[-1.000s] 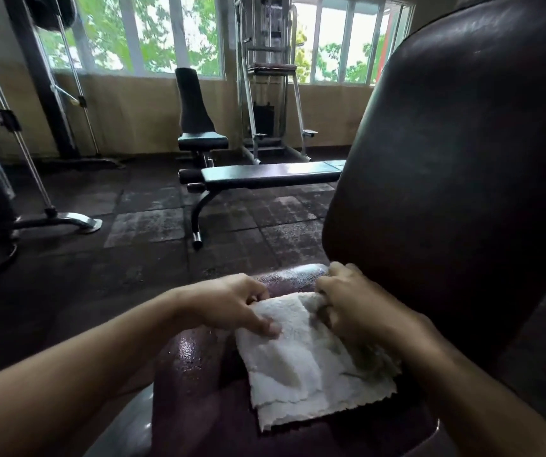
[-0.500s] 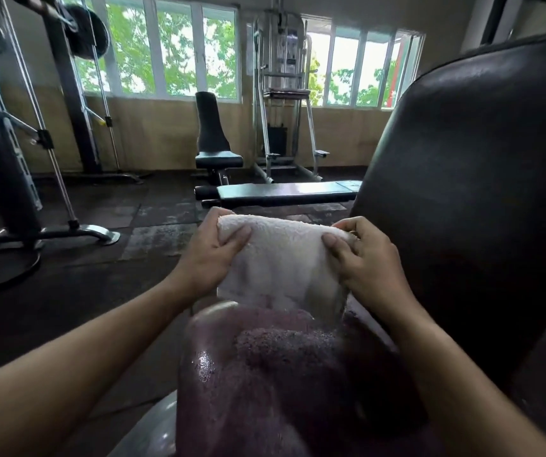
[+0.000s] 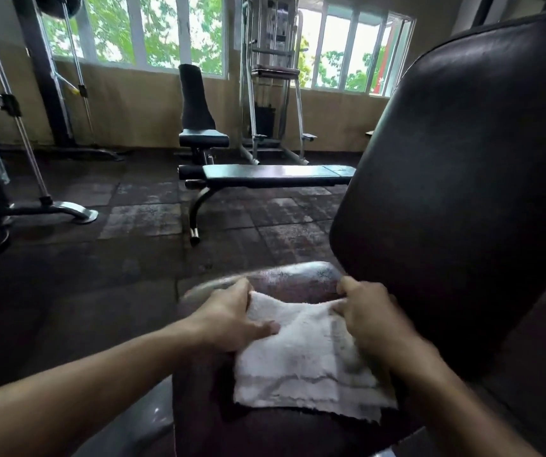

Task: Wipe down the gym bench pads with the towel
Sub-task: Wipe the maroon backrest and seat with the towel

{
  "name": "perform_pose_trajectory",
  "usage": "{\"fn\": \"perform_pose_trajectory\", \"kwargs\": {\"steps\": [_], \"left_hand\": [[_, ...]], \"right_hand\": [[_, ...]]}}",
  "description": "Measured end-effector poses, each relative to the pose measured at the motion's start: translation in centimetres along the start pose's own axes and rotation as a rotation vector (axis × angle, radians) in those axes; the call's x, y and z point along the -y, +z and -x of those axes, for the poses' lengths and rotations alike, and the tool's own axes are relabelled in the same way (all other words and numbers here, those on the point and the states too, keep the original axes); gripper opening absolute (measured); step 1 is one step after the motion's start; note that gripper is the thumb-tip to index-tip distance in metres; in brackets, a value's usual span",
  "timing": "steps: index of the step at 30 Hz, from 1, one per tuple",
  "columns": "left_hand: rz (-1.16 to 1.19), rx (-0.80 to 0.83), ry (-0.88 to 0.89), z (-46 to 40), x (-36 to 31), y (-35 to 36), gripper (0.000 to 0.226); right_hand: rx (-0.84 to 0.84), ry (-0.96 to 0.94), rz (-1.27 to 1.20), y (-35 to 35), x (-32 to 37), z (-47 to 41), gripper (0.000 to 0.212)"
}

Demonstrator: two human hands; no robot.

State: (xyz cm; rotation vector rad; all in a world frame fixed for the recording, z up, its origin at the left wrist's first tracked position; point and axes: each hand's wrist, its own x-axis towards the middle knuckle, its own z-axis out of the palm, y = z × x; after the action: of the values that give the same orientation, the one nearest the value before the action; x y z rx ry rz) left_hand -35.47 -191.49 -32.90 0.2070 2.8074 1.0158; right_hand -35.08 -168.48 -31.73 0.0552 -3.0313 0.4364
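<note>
A white folded towel lies flat on the dark maroon seat pad of the bench in front of me. My left hand grips the towel's far left corner, thumb on top. My right hand pinches its far right corner close to the base of the big dark backrest pad, which rises on the right. The seat pad's far end shines wet.
A flat bench stands across the floor ahead, with an upright seat bench and a cable machine behind it by the windows. A rack with a curved chrome foot is at left. Worn rubber floor tiles lie between.
The towel was lifted off the seat and held up between both hands half a second ago. Now it lies spread on the seat pad again, both hands still at its far corners.
</note>
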Motion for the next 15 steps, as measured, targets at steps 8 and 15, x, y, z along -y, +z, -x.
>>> {"fn": "perform_pose_trajectory", "kwargs": {"steps": [8, 15], "left_hand": [[-0.013, -0.018, -0.041, -1.9, 0.1, -0.6, 0.049], [-0.310, -0.246, 0.054, -2.7, 2.0, -0.3, 0.039]], "right_hand": [[-0.187, -0.037, 0.063, 0.2, 0.6, -2.0, 0.009], [-0.184, -0.162, 0.107, 1.6, 2.1, -0.9, 0.040]]}}
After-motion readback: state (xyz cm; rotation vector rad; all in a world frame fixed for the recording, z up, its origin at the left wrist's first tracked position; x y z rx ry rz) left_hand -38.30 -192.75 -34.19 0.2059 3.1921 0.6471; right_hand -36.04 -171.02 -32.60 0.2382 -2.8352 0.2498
